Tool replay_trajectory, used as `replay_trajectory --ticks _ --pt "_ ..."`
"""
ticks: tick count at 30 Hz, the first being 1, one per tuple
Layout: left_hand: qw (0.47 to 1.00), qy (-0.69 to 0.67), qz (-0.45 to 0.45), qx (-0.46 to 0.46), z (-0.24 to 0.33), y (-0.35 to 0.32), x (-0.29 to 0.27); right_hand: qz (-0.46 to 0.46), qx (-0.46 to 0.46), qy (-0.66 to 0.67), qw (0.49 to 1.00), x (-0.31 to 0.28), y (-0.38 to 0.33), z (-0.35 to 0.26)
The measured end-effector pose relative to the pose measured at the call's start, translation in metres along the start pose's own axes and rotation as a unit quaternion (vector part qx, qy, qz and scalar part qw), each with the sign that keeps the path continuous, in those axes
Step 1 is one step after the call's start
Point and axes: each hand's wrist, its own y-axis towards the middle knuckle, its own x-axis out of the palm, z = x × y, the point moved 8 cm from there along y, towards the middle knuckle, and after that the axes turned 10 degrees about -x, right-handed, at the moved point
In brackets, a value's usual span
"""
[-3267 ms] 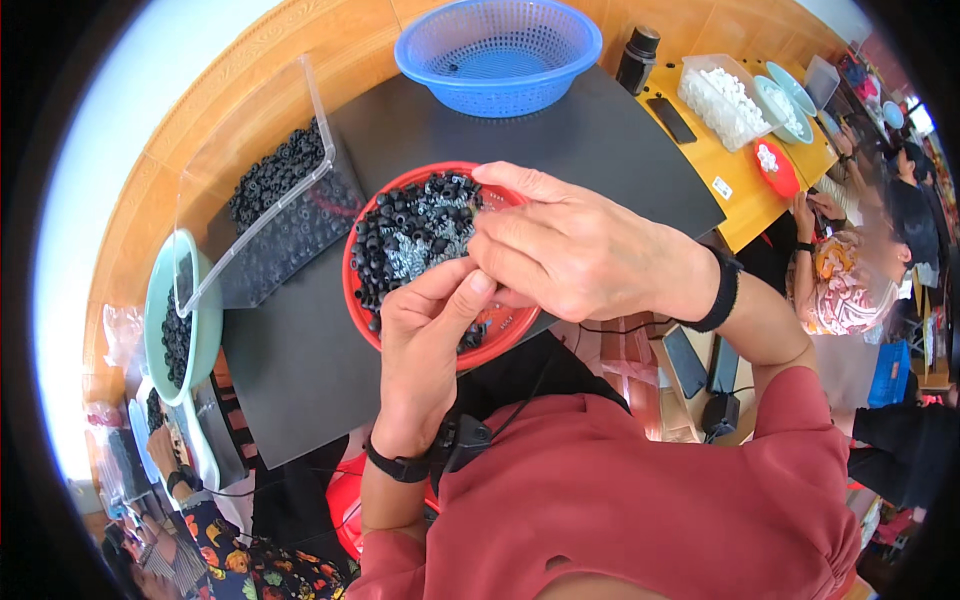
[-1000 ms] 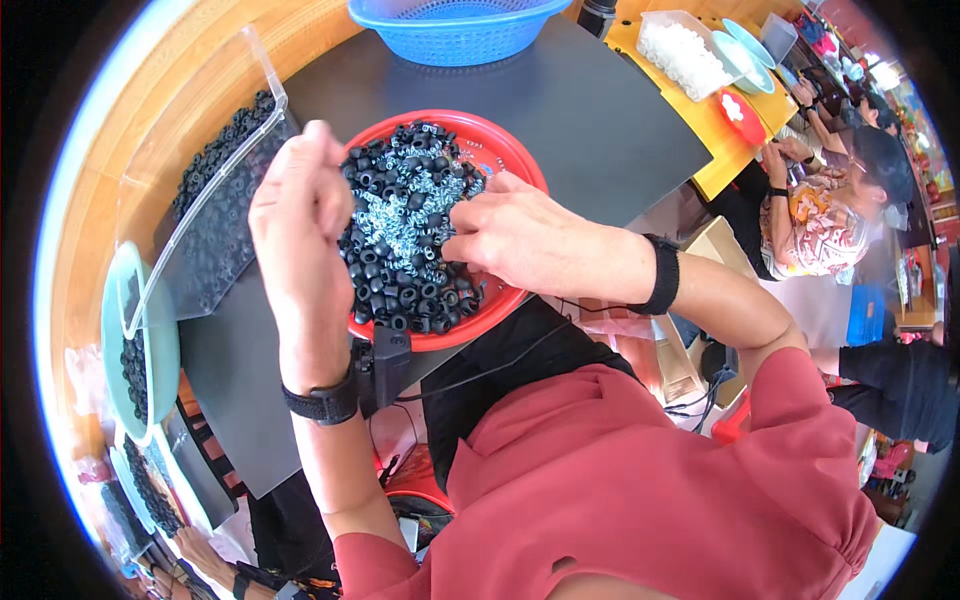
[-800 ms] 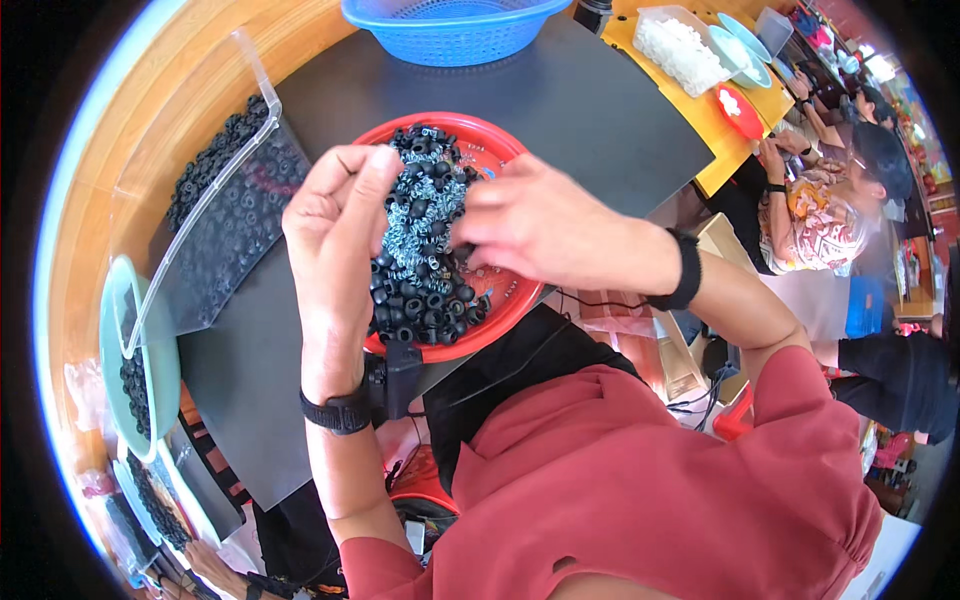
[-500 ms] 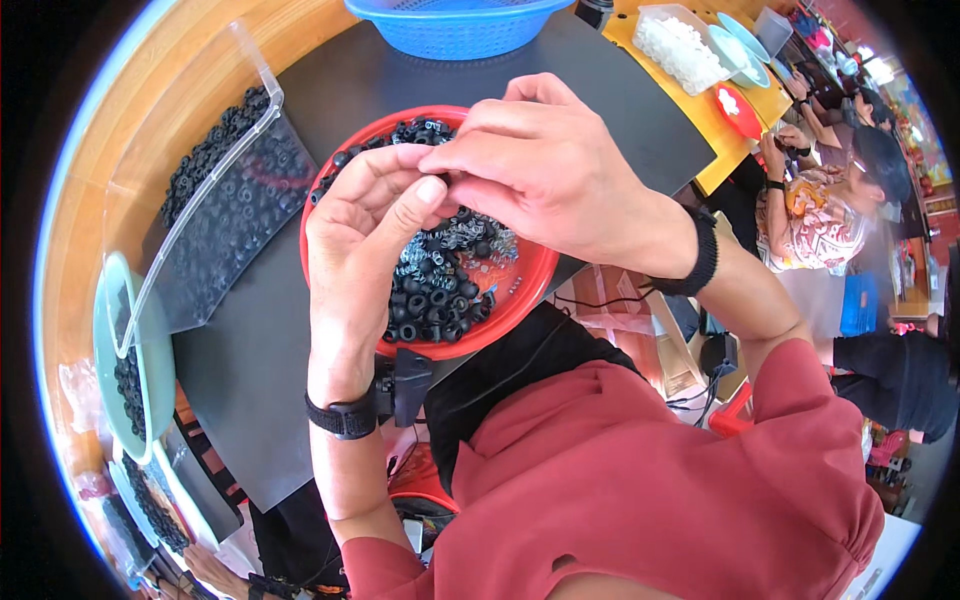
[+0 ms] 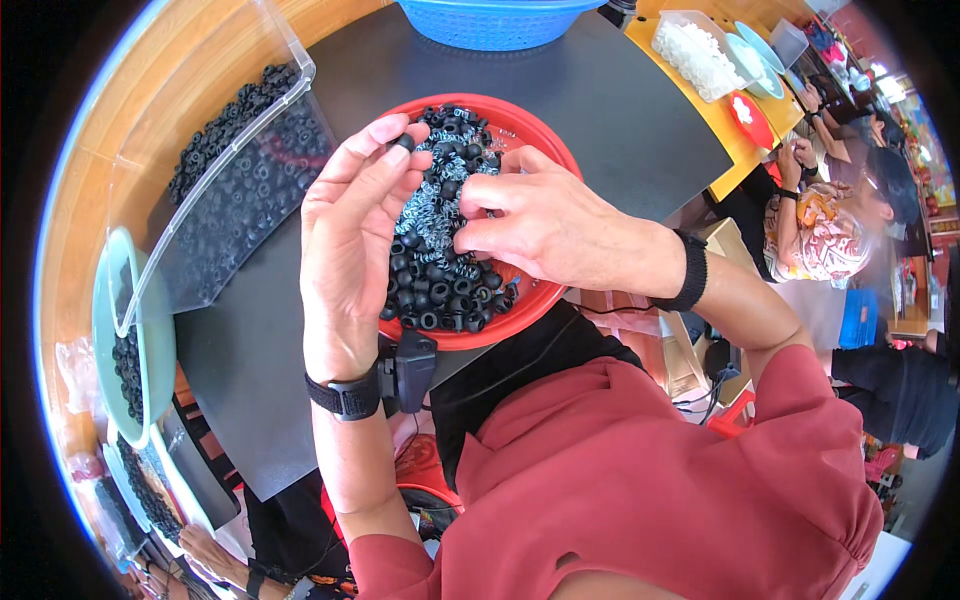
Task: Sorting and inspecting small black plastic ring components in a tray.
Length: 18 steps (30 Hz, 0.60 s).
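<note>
My left hand (image 5: 345, 225) is raised over the left side of a red basin (image 5: 545, 302). Between its thumb and fingertips it pinches a small black cap (image 5: 403, 142). Loose metal springs (image 5: 432, 218) lie heaped in the middle of the basin, with small black caps (image 5: 440, 295) around them, several showing a hollow end. My right hand (image 5: 565, 225) reaches into the basin from the right, thumb and bent forefinger apart at the springs. I see nothing held in it, though its other fingers are partly hidden.
A clear plastic bin (image 5: 240, 180) of black parts stands at the left, beside a pale green bowl (image 5: 152, 340). A blue basket (image 5: 500, 22) sits at the far edge of the dark table. White pieces fill a clear tub (image 5: 695, 58) at far right, near other people.
My hands have parted. The right has moved down to the springs in the basin, while the left stays raised, now showing the black cap in its fingertips. The view has shifted slightly.
</note>
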Motion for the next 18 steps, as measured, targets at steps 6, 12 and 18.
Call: replay_trajectory --ticks 6,12,18 --pt "1.0 0.02 -0.007 -0.001 -0.001 0.0 0.002 -0.008 -0.029 -0.039 0.999 0.004 0.003 -0.006" --pt "0.999 0.026 -0.004 -0.022 -0.006 0.003 -0.001 -0.016 0.003 -0.016 1.0 0.008 -0.002 0.002" --pt "0.999 0.048 -0.002 -0.013 -0.006 0.001 -0.003 0.09 0.145 0.211 0.962 -0.02 -0.015 0.026"
